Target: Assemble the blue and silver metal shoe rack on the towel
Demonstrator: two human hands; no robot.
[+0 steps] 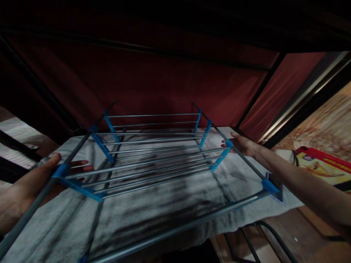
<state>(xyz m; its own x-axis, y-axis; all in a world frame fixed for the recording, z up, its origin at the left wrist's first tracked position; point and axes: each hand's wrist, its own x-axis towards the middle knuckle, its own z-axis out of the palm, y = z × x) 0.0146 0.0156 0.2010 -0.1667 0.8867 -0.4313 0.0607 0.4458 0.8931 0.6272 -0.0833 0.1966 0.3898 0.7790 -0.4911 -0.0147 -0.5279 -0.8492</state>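
A metal rack (153,160) of grey rods with blue plastic joints sits low inside a dark cabinet with dull red fabric walls. My left hand (35,179) grips the rack's left side rail next to a blue joint (61,170), thumb on top and fingers underneath. My right hand (242,144) reaches far in and holds the right side rail by another blue joint (229,143), fingers curled against it. Beneath the rods lies a grey-white towel (164,204) covering the shelf.
Dark frame poles (263,87) run along the red fabric walls. A red and yellow package (320,164) lies at the right outside the cabinet. Black tubes (263,233) and a brown floor show below the towel's front right edge.
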